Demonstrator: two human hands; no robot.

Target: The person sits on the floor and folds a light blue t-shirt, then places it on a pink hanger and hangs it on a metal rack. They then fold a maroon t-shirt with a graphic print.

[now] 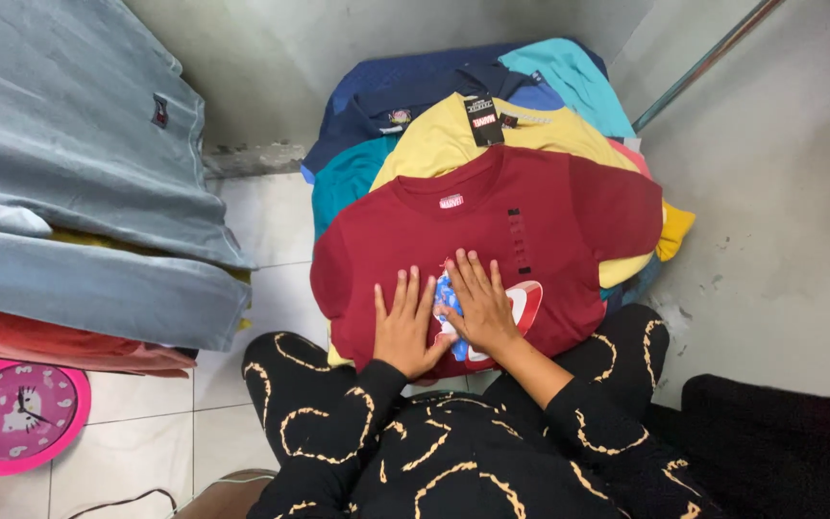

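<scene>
black hang tag point(483, 119) on yellow shirt point(453, 144) collar, small neck labels

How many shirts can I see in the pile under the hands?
5 at least: red shirt on top, yellow under it, teal left, navy behind, light blue at back right. More may be hidden below.

White floor tiles point(261, 221) lay left of the hands, grey walls point(780, 192) beyond and right. A round pink wall clock point(16, 415) rested far left on the floor.
</scene>
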